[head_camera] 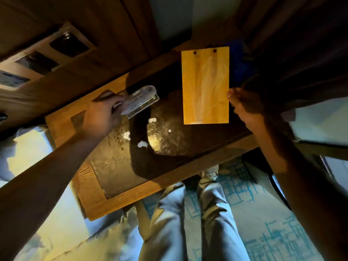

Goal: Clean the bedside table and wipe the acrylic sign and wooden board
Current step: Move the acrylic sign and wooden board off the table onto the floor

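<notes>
The bedside table (62,127) has a grained oak-coloured wooden frame around a dark, glossy inset top with smeared dust and a few small white scraps (142,144) near its middle. The wooden board (206,85) is a flat yellow-orange rectangle with pale grain swirls and two dark round studs at its far end; it is held up over the table's 2 o'clock area. The right hand (243,104) pinches the board's right edge, thumb on the face, fingers hidden behind and in shadow. The acrylic sign (140,101), a clear block-based piece with a rounded top, sits at the table's 11 o'clock, tilted; its printing is too blurred to read. The left hand (102,114) grips its left end, fingers curled round it, forearm stretched in from 8 o'clock. Pale trousers (169,213) and patterned blue carpet (263,223) show below.
</notes>
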`<state>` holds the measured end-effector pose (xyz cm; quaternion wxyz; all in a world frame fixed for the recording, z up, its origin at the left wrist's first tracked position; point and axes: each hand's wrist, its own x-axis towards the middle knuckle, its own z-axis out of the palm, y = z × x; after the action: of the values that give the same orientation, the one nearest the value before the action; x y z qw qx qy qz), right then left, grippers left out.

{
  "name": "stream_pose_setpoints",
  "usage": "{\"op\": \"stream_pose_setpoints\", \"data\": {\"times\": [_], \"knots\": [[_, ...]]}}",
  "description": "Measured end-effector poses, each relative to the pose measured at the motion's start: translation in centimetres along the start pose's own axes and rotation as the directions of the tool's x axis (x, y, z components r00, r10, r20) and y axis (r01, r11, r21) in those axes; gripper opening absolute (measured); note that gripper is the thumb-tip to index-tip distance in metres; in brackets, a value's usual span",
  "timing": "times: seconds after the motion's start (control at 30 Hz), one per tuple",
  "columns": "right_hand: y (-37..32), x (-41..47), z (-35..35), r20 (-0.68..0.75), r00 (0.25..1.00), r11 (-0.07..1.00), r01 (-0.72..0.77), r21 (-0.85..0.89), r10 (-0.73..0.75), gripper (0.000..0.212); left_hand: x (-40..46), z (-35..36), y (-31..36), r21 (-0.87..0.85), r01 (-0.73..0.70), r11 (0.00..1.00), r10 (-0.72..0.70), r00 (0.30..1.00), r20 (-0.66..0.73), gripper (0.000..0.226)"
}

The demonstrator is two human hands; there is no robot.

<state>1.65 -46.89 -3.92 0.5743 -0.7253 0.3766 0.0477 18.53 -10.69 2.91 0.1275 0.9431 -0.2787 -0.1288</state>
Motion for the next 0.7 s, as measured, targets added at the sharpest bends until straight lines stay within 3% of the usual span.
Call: {"op": "stream_pose_setpoints", "data": {"times": [0.07,0.17,0.33,0.43,0.57,0.7], "knots": [[1.4,-2.1,-3.3,-0.053,0.999,1.0,-0.005,0.021,0.006,0.024,1.1,0.3,3.2,0.0,-0.052,0.999,0.052,0.998,-0.017,0.02],[4.4,-6.2,-8.6,-0.169,0.984,0.994,-0.041,0.1,0.058,0.01,2.7,0.9,8.2,-0.009,-0.165,0.986,0.165,0.986,-0.022,0.021],[9.4,-14.8,-15.2,-0.33,0.931,0.959,-0.064,0.277,0.157,0.016,4.9,3.5,17.0,-0.005,-0.399,0.917,0.399,0.915,0.055,0.02],[12.5,-20.0,-17.4,-0.425,0.868,0.921,-0.085,0.381,0.257,0.012,5.4,5.8,22.5,-0.035,-0.526,0.85,0.526,0.844,0.101,0.019],[15.5,-26.8,-18.9,-0.497,0.802,0.831,0.0,0.556,0.332,0.02,5.0,8.6,29.0,-0.091,-0.652,0.753,0.655,0.726,0.212,0.018],[18.5,-32.8,-18.4,-0.587,0.685,0.793,0.022,0.608,0.431,0.019,3.0,11.0,33.6,-0.121,-0.765,0.633,0.76,0.583,0.287,0.018]]}}
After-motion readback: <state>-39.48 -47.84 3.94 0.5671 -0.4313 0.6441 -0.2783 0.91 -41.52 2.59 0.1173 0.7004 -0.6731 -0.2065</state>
